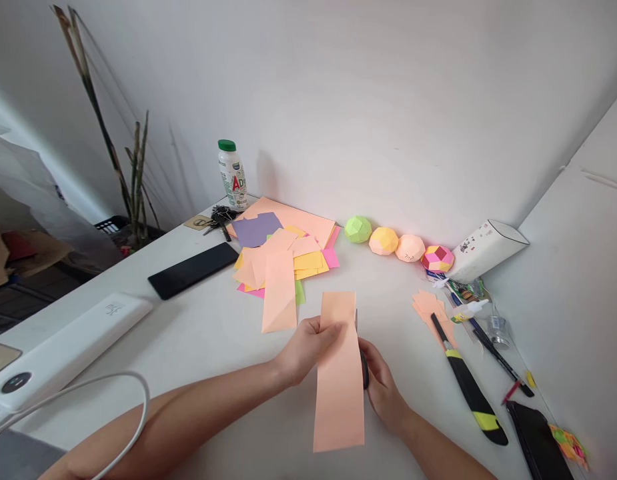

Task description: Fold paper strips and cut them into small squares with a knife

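Observation:
A long peach paper strip (339,407) hangs in front of me above the white table. Its left edge is pinched by my left hand (313,347), thumb on top and fingers hidden behind. On the strip's right side my right hand (383,383) is closed round the black handle of a pair of scissors (365,370). A bit of blade shows at the paper's right edge; the rest is behind the strip, so I cannot tell whether the blades are apart. Just beyond lies another peach strip (279,293) on a pile of coloured paper pieces (308,265).
Several faceted paper balls (383,241) line the wall. At right lie a black-and-yellow cutter knife (473,390), small peach pieces (431,308), a glue bottle (468,311) and a white box (488,250). A black phone (193,270), white device (73,347) and bottle (233,177) stand left.

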`<state>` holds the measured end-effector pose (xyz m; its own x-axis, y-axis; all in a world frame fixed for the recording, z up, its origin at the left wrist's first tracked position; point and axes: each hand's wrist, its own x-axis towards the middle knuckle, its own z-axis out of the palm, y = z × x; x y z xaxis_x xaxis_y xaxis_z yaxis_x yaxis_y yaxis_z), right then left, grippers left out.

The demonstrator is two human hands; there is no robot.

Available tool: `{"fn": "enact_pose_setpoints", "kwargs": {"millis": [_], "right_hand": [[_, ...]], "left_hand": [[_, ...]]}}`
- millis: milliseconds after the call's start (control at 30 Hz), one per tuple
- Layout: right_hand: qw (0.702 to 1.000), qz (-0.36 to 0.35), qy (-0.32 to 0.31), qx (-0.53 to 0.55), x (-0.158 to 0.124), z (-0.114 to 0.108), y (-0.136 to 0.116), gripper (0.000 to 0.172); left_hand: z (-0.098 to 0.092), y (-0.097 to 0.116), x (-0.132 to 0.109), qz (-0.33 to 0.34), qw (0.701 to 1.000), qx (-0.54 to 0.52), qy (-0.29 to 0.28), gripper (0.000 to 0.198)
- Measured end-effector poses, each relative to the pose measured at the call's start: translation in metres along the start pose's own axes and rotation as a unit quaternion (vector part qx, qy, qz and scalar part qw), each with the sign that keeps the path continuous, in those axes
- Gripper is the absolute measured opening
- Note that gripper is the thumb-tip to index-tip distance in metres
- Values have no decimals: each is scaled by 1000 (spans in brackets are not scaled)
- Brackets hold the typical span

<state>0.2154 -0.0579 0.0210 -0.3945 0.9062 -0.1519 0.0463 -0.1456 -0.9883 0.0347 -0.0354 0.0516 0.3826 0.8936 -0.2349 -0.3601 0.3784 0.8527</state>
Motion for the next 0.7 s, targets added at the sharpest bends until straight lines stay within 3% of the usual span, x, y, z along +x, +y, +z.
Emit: {"fn": "enact_pose_setpoints", "kwargs": {"millis": [700], "right_hand": [[1000,11,4,23,0,1,0,42]], "left_hand": [[1,-1,-1,16,1000,-9,-26,39]]}}
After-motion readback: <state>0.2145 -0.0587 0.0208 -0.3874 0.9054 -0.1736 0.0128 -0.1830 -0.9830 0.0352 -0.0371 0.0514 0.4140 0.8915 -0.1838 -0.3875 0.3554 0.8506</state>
